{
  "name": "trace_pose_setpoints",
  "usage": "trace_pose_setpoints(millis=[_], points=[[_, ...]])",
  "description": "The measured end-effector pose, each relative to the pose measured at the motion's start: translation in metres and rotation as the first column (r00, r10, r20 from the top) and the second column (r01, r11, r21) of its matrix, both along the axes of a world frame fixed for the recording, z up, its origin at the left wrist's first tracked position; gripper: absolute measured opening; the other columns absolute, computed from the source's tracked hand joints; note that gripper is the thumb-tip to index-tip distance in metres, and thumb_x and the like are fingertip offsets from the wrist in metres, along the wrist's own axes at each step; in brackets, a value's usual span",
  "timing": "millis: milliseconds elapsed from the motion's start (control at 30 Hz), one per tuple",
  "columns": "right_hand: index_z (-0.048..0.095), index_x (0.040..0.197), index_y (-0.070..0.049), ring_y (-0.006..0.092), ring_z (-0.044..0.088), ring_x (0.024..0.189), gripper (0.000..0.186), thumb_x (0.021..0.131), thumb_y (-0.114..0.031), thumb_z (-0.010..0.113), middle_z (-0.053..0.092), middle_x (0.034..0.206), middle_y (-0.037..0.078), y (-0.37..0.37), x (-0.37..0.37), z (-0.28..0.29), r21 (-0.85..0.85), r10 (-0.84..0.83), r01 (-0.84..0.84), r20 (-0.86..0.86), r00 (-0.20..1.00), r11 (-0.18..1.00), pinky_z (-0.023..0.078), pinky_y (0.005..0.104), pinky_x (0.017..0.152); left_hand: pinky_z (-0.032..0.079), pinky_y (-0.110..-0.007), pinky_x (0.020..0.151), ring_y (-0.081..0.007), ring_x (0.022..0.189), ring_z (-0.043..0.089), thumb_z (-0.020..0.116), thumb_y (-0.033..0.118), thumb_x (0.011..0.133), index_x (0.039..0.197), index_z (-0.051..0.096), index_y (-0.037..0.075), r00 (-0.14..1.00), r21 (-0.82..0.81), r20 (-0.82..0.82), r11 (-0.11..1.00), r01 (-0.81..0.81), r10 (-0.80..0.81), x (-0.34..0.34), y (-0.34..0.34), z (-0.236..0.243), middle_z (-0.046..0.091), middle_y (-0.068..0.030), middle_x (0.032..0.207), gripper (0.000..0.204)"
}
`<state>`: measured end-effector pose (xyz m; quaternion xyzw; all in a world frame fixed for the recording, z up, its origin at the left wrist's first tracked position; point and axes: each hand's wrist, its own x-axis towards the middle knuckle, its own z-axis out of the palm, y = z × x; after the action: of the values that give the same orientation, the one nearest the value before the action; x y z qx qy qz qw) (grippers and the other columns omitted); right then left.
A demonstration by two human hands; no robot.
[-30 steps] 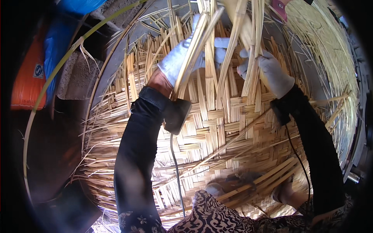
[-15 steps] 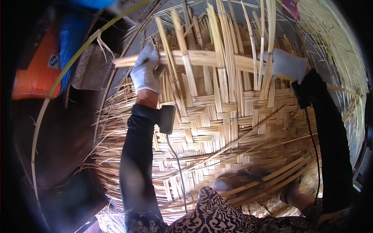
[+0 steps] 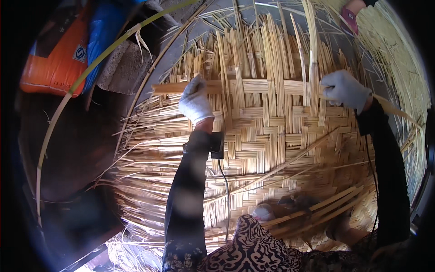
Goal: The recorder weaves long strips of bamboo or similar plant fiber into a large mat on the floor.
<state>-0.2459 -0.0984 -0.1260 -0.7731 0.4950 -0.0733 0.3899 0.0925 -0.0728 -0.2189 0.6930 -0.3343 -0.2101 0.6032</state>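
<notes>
A large woven mat of split reeds [image 3: 258, 149] spreads out before me, its loose upright strips [image 3: 274, 54] fanning toward the far edge. A flat crosswise reed strip [image 3: 253, 86] passes over some of these uprights and under others. My left hand [image 3: 195, 102], in a white glove, is closed on the strip near its left end. Gloved too, my right hand [image 3: 346, 90] is closed around the strip at the right, beside a tall upright; the fingertips are partly hidden. A tapered strip end [image 3: 398, 111] runs out past that hand.
Several loose strips [image 3: 317, 213] lie on the mat near my legs. An orange sack [image 3: 56, 63], a blue bag [image 3: 100, 34] and a concrete block [image 3: 127, 68] are at the far left. A long green strip [image 3: 59, 106] arches there. Another person's foot [image 3: 350, 19] shows far right.
Both hands have come nearer with the crosswise strip, which now lies closer to the woven part. The left hand has shifted right along the strip. The view has shifted slightly.
</notes>
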Motion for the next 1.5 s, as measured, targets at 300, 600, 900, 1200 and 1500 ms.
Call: trace_pose_setpoints(millis=[300, 600, 900, 1200, 1500], points=[[0.058, 0.067, -0.002, 0.0271, 0.056, 0.058, 0.02, 0.068, -0.021, 0.062, 0.057, 0.063, 0.012, -0.016, -0.058, -0.011, -0.094, 0.11, -0.147, -0.319, 0.942, 0.985, 0.044, 0.0359, 0.055, 0.044, -0.017, 0.041, -0.0075, 0.059, 0.057, 0.066, 0.005, 0.074, 0.095, 0.064, 0.003, 0.972, 0.104, -0.209, 0.99, -0.091, 0.112, -0.011, 0.057, 0.032, 0.064, -0.0043, 0.078, 0.021], [0.055, 0.106, -0.005, 0.0186, 0.061, 0.081, 0.026, 0.083, -0.016, 0.048, 0.061, 0.089, 0.014, 0.002, 0.059, -0.035, 0.132, -0.362, 0.339, 0.247, 0.899, 0.931, 0.05, 0.0292, 0.066, 0.049, -0.02, 0.048, -0.0092, 0.067, 0.058, 0.065, 0.003, 0.074, 0.094, 0.064, 0.006, 0.941, 0.126, -0.336, 0.992, 0.0, 0.043, 0.002, 0.042, 0.006, 0.063, -0.004, 0.086, 0.02], [0.056, 0.105, -0.004, 0.0241, 0.059, 0.088, 0.032, 0.075, -0.014, 0.058, 0.06, 0.1, 0.013, -0.044, 0.096, -0.082, -0.359, -0.354, 0.242, -0.286, 0.891, 0.901, 0.046, 0.0335, 0.077, 0.051, -0.021, 0.054, -0.0099, 0.074, 0.058, 0.063, 0.002, 0.075, 0.095, 0.063, 0.004, 0.929, 0.023, -0.37, 0.999, 0.034, -0.023, 0.005, 0.051, 0.014, 0.063, -0.0043, 0.089, 0.019], [0.056, 0.107, -0.006, 0.0144, 0.057, 0.065, 0.036, 0.071, -0.012, 0.061, 0.061, 0.08, 0.002, -0.045, 0.082, -0.075, 0.333, -0.476, 0.398, 0.198, 0.857, 0.855, 0.047, 0.0265, 0.062, 0.051, -0.02, 0.054, -0.0107, 0.073, 0.058, 0.064, 0.002, 0.075, 0.094, 0.064, 0.005, 0.915, 0.012, -0.402, 0.999, 0.038, -0.03, 0.006, 0.055, 0.017, 0.062, -0.0039, 0.089, 0.019], [0.058, 0.092, -0.004, 0.0107, 0.054, 0.058, 0.018, 0.074, -0.006, 0.057, 0.054, 0.074, 0.002, -0.041, 0.08, -0.058, 0.532, -0.516, 0.338, 0.228, 0.825, 0.776, 0.05, 0.0241, 0.05, 0.05, -0.024, 0.059, -0.0115, 0.077, 0.057, 0.061, 0.002, 0.077, 0.098, 0.062, 0.006, 0.891, 0.069, -0.451, 0.995, 0.078, -0.039, 0.009, 0.049, 0.015, 0.06, -0.0042, 0.095, 0.022]])
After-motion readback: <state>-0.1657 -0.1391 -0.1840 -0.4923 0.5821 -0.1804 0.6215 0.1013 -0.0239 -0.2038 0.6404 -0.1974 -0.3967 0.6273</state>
